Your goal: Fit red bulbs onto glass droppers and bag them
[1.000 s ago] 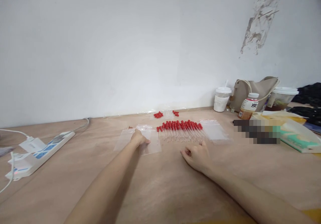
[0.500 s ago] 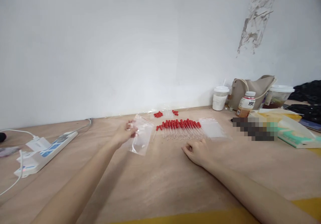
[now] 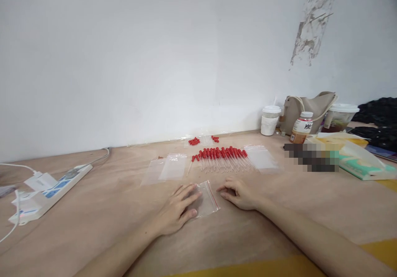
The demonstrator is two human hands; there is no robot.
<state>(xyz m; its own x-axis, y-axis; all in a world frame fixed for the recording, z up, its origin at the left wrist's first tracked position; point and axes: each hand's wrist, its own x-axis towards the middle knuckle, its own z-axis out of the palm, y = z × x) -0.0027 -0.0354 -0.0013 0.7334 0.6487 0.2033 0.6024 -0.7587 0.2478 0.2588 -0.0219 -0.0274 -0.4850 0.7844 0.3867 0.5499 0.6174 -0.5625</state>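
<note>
A small clear zip bag [image 3: 207, 200] with a red seal line lies on the table in front of me. My left hand [image 3: 178, 208] rests flat at its left side, fingers spread and touching the plastic. Just beyond the bag's sealed edge is my right hand [image 3: 237, 193], loosely curled with the fingers apart and nothing in it. Behind the hands lies a row of thin clear droppers [image 3: 221, 161] with red bulbs. Two flat clear bags [image 3: 173, 167] overlap left of the row, and another stack of zip bags [image 3: 262, 159] sits to its right.
Loose red bulbs [image 3: 194, 141] lie by the wall. At left is a power strip [image 3: 52, 196] with plugged-in chargers. On the right stand a lidded white cup [image 3: 271, 121], a drink bottle [image 3: 302, 128], a grey handbag [image 3: 316, 109] and a green-and-white tissue pack [image 3: 362, 165].
My left hand has come nearer and to the right, and a zip bag now lies flat under its fingers. Two other bags now show left of the droppers. My right hand has loosened its fingers.
</note>
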